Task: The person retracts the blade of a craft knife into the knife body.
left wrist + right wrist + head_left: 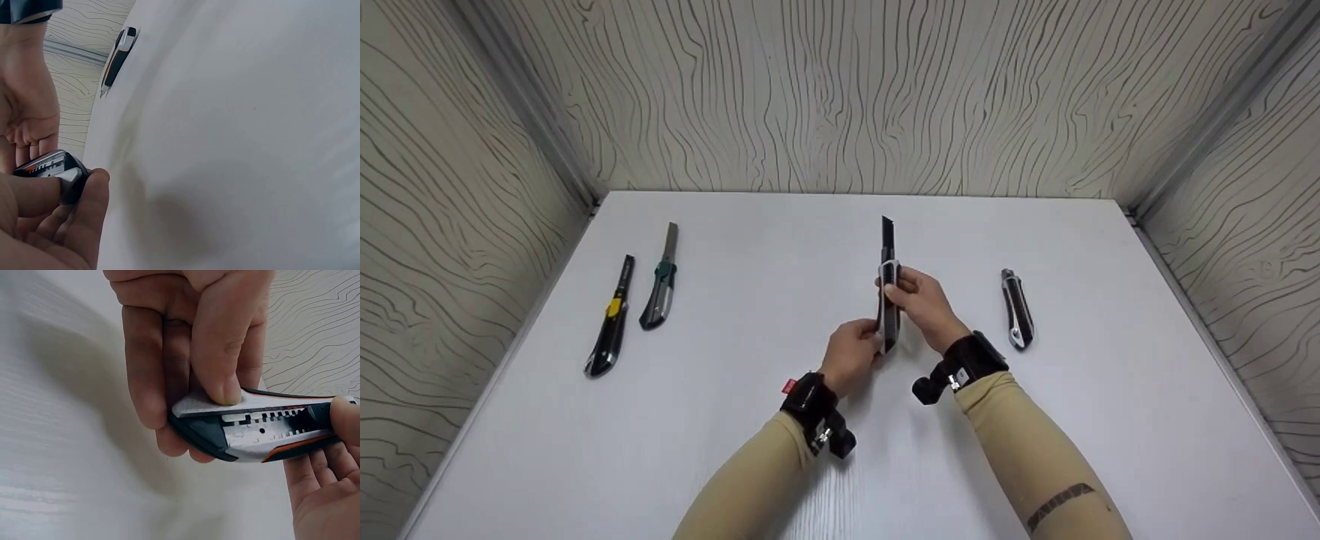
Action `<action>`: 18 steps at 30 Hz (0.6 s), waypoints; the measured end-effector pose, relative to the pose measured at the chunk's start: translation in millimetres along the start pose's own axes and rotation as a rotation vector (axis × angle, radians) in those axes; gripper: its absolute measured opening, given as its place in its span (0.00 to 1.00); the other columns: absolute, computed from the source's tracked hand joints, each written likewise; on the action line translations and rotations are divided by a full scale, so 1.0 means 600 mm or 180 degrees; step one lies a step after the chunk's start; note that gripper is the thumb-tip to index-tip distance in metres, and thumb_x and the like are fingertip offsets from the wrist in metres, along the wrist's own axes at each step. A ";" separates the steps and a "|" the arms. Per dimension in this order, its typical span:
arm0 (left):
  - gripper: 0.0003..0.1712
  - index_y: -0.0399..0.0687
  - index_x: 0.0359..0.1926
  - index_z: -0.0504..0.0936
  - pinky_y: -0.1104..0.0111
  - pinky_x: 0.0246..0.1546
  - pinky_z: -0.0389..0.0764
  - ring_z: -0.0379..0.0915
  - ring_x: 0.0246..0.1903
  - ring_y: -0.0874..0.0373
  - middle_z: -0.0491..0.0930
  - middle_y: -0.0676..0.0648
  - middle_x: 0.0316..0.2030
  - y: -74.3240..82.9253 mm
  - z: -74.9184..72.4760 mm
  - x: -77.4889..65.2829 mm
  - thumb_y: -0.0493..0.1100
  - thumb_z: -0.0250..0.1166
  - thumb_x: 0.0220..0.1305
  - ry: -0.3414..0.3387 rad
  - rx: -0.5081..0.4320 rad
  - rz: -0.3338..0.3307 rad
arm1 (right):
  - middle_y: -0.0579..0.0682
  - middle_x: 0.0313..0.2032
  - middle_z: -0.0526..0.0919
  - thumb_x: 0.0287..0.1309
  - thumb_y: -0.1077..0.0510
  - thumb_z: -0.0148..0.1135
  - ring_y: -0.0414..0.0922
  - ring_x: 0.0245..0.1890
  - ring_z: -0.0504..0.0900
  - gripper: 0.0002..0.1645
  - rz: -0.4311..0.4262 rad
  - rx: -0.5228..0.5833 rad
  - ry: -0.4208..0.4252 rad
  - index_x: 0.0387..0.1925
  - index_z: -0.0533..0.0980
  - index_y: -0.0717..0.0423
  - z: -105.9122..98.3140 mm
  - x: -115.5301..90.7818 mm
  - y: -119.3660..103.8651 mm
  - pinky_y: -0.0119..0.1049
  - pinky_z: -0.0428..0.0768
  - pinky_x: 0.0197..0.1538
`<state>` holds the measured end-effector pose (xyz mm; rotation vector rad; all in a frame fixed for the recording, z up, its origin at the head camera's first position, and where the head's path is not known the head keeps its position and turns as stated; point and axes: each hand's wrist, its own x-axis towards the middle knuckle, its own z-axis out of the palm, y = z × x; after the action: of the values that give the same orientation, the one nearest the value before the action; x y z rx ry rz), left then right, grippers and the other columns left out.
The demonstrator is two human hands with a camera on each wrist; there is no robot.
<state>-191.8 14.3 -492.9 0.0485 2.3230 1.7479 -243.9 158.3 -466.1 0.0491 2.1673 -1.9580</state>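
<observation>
Between both hands is a snap-off utility knife (890,326), grey and black with orange trim, its dark blade (888,234) extended away from the person. My left hand (851,352) pinches the butt end of the handle. Higher up, my right hand (926,300) grips the handle, the thumb lying on the black slider. Seen from the right wrist, the left thumb presses the knife's silver side (256,403), and the right hand (332,500) comes in from the right edge. In the left wrist view the handle end (70,177) sits between left thumb and fingers.
On the white table (750,315) lie a black and yellow utility knife (611,326) and a grey and teal one (661,289) at the left. A closed silver and black knife (1018,311) lies at the right. Wood-grain panels (840,97) surround the table.
</observation>
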 end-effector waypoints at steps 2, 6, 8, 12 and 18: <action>0.16 0.35 0.52 0.81 0.74 0.30 0.77 0.75 0.29 0.61 0.84 0.43 0.37 0.001 -0.002 -0.001 0.34 0.55 0.67 0.0006 -0.0031 -0.0004 | 0.60 0.59 0.79 0.69 0.61 0.54 0.40 0.50 0.80 0.24 0.0026 -0.0013 -0.0004 0.64 0.69 0.62 -0.001 0.001 0.001 0.37 0.75 0.58; 0.16 0.37 0.53 0.81 0.74 0.30 0.77 0.75 0.30 0.61 0.84 0.45 0.37 0.003 -0.005 -0.002 0.35 0.55 0.68 0.0038 -0.0049 -0.0011 | 0.61 0.55 0.81 0.68 0.57 0.57 0.37 0.45 0.82 0.23 0.0064 -0.0028 -0.0012 0.60 0.72 0.63 -0.001 0.001 0.002 0.35 0.78 0.54; 0.16 0.38 0.54 0.80 0.74 0.31 0.78 0.76 0.31 0.62 0.84 0.45 0.38 0.003 -0.006 -0.002 0.36 0.55 0.68 0.0060 -0.0053 -0.0023 | 0.60 0.54 0.82 0.68 0.56 0.57 0.37 0.44 0.83 0.23 0.0088 -0.0029 -0.0004 0.59 0.73 0.63 0.000 0.000 0.002 0.34 0.79 0.53; 0.17 0.38 0.55 0.80 0.74 0.32 0.78 0.76 0.32 0.63 0.85 0.45 0.39 -0.001 -0.003 -0.003 0.37 0.55 0.69 0.0070 -0.0094 -0.0057 | 0.59 0.53 0.83 0.68 0.55 0.57 0.38 0.46 0.83 0.23 0.0104 -0.0040 0.0032 0.60 0.73 0.63 0.002 0.000 0.003 0.35 0.79 0.55; 0.16 0.34 0.53 0.79 0.68 0.34 0.82 0.79 0.31 0.57 0.85 0.37 0.39 -0.010 0.002 -0.009 0.38 0.54 0.70 -0.0062 -0.0561 -0.0112 | 0.58 0.53 0.83 0.68 0.55 0.56 0.38 0.46 0.81 0.23 0.0086 -0.0044 0.0064 0.60 0.73 0.62 0.004 -0.001 0.005 0.36 0.77 0.56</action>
<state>-185.8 12.9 -497.9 -0.0055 2.1338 1.9175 -242.6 156.5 -468.9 0.0958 2.1808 -1.9360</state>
